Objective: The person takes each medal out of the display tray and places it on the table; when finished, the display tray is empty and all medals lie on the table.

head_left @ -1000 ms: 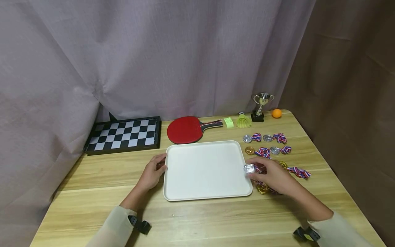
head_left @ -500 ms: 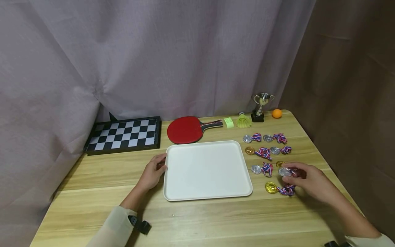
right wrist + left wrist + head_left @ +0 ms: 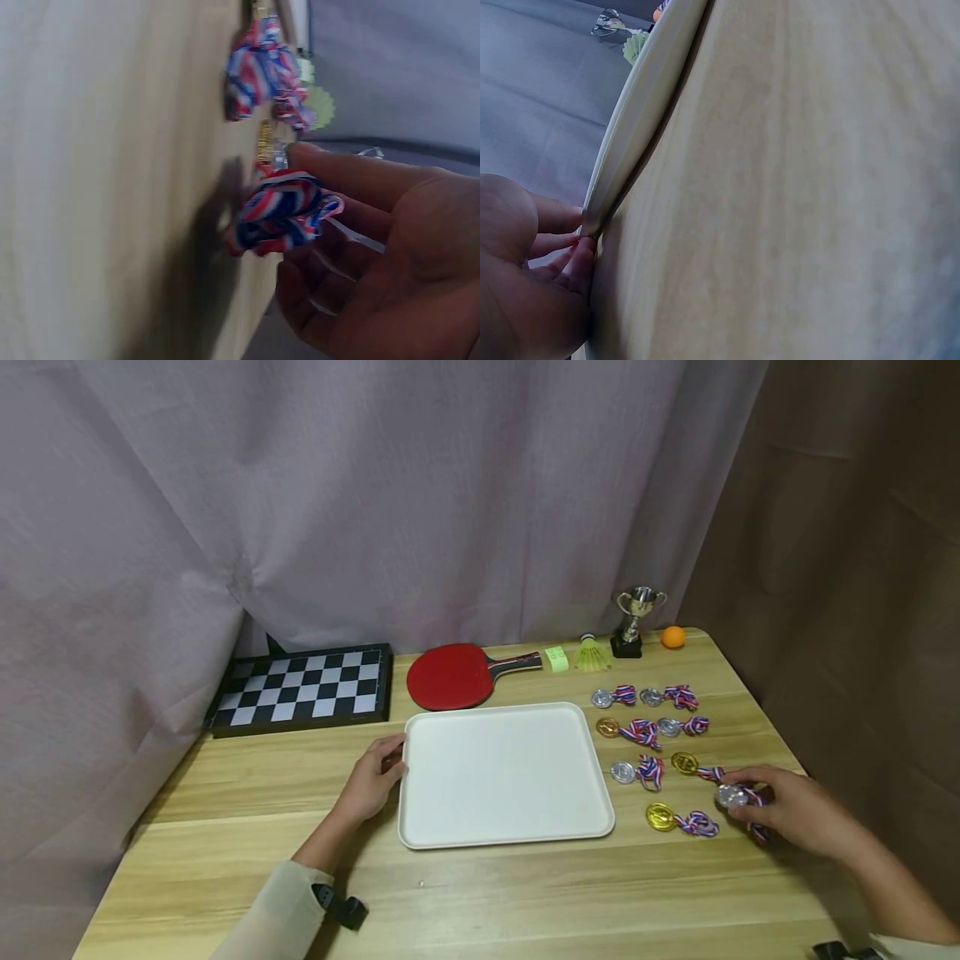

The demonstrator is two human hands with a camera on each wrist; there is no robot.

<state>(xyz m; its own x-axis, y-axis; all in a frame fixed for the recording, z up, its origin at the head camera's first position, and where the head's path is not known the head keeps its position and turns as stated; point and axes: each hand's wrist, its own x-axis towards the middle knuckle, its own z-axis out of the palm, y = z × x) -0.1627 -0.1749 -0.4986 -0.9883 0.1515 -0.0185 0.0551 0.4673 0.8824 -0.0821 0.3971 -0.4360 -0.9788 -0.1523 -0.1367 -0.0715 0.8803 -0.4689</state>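
Note:
My right hand (image 3: 795, 810) pinches a silver medal (image 3: 731, 795) with a red, white and blue ribbon at the table's right side. In the right wrist view, its bunched ribbon (image 3: 281, 214) hangs by my fingertips, above a shadow on the wood. A gold medal (image 3: 684, 763) lies close by; the end of its ribbon is partly hidden by my hand. Another gold medal (image 3: 660, 817) lies nearer the front. My left hand (image 3: 372, 779) grips the left rim of a white tray (image 3: 502, 777); the left wrist view has the fingertips at that rim (image 3: 622, 142).
Several more medals (image 3: 622, 772) lie in rows right of the tray. Along the back stand or lie a chessboard (image 3: 300, 687), a red table tennis bat (image 3: 450, 677), a yellow-green block (image 3: 557, 658), a shuttlecock (image 3: 592, 653), a trophy cup (image 3: 636, 618) and an orange ball (image 3: 672, 637).
My right hand has carried the silver medal rightward from the tray's right edge, past the gold medals, uncovering several medals. My left hand and the tray have stayed put.

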